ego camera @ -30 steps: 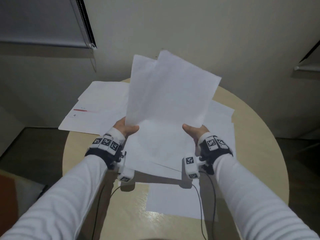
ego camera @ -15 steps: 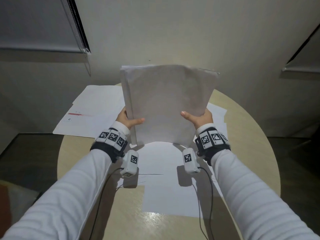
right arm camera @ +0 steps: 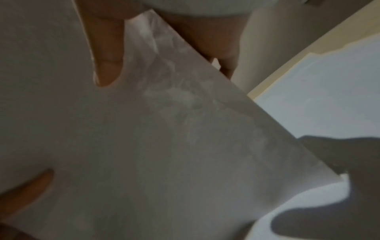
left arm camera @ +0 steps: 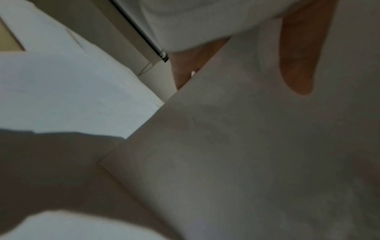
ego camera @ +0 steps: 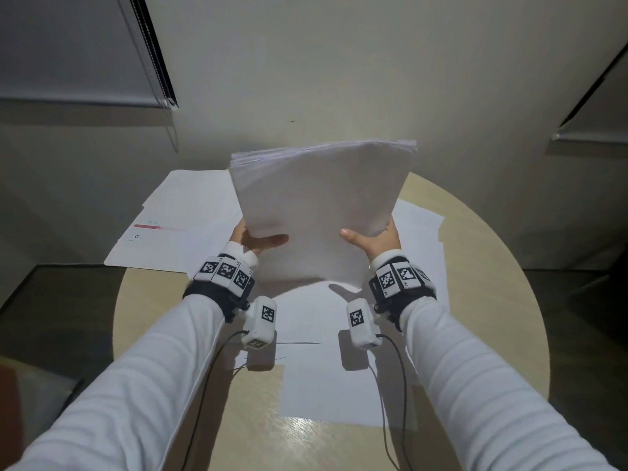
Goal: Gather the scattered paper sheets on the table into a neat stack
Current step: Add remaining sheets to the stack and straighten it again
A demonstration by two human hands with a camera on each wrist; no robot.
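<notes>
I hold a squared bundle of white sheets (ego camera: 319, 205) upright above the round table (ego camera: 482, 300). My left hand (ego camera: 253, 237) grips its left edge, thumb on the near face, other fingers behind. My right hand (ego camera: 370, 237) grips the right edge the same way. The left wrist view shows the bundle (left arm camera: 246, 154) with my thumb (left arm camera: 298, 65) on it. In the right wrist view the bundle (right arm camera: 164, 138) fills most of the picture under my thumb (right arm camera: 107, 61). More loose sheets (ego camera: 183, 226) lie flat at the back left, others (ego camera: 326, 362) under my wrists.
The table stands against a pale wall (ego camera: 339, 79). A sheet with a red bar (ego camera: 156, 227) overhangs the table's left rim. Further sheets (ego camera: 421, 239) lie at the right. Thin black cables (ego camera: 207, 385) run from my wrist cameras toward me. Dark floor (ego camera: 51, 300) surrounds the table.
The fanned sheets I held a second ago are now squared into one bundle. It has tipped a little to the right since half a second ago.
</notes>
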